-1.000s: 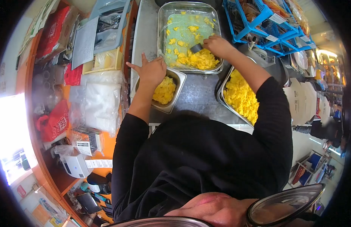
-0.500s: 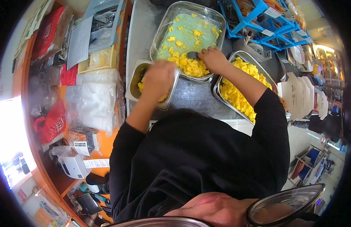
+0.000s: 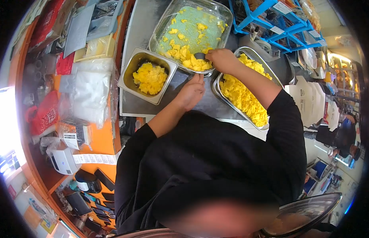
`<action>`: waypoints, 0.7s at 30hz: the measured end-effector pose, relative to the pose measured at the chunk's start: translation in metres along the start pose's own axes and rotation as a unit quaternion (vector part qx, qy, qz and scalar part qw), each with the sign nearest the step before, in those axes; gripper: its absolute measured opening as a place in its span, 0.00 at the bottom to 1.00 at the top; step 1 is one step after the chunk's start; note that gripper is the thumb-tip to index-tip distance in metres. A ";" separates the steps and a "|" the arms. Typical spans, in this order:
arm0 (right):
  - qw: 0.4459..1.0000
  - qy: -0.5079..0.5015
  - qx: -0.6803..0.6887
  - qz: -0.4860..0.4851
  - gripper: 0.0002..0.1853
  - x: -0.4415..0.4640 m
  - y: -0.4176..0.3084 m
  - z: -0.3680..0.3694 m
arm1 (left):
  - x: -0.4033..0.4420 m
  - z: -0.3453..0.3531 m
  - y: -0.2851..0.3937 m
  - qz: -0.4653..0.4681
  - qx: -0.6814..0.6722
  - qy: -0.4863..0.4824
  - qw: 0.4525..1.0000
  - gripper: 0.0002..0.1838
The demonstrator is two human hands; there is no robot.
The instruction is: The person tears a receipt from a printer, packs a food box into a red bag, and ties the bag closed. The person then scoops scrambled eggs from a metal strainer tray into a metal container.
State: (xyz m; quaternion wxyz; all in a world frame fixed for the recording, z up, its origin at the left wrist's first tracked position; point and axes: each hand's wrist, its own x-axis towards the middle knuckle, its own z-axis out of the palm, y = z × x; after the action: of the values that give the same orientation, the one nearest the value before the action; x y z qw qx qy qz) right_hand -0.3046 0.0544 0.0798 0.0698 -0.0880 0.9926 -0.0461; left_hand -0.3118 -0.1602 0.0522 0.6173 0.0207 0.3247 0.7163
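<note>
A clear tray [image 3: 152, 39] with a green mesh liner holds yellow scrambled egg [image 3: 192, 62], heaped at its near end, with scattered bits farther back. My right hand [image 3: 223, 60] is closed on a small dark grey, rounded scoop-like tool [image 3: 199, 56] in that egg. At the tray's near rim, my left hand [image 3: 192, 92] has its fingers together against the edge; its thumb is partly hidden. To the left, a square metal pan [image 3: 125, 81] contains a mound of egg [image 3: 150, 78]. Under my right forearm, a longer metal tray [image 3: 276, 79] is full of egg.
Blue plastic baskets [image 3: 268, 27] with packets stand at the back right. White folded cartons [image 3: 305, 99] are on the right. Along the left, an orange shelf [image 3: 98, 139] bears clear plastic bags [image 3: 91, 89] and a white label printer [image 3: 63, 160]. Another person [image 3: 339, 137] is far right.
My left hand has moved from above the square pan rightward to the clear tray's near rim, uncovering the pan's egg. My right hand stays with the tool at the egg heap. The view has shifted slightly.
</note>
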 end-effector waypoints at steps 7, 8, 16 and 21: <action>0.991 -0.098 0.087 -0.034 0.06 0.008 0.024 -0.008 | 0.005 0.006 -0.009 0.026 0.000 0.007 1.000 0.45; 0.987 -0.114 0.111 -0.031 0.07 0.014 0.031 -0.007 | 0.004 0.009 -0.007 0.023 -0.005 0.014 1.000 0.45; 0.945 -0.172 0.267 0.077 0.12 0.057 0.054 -0.003 | -0.006 0.008 0.004 -0.022 0.049 0.080 0.995 0.36; 0.923 -0.113 0.350 0.115 0.10 0.071 0.073 -0.001 | -0.054 0.000 0.023 -0.028 0.219 -0.022 0.975 0.29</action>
State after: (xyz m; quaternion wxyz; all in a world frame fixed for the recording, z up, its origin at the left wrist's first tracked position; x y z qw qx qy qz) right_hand -0.3860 0.1133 0.0638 0.2125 0.0521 0.9020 -0.3722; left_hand -0.3188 -0.2092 0.0834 0.6246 0.1620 0.4602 0.6098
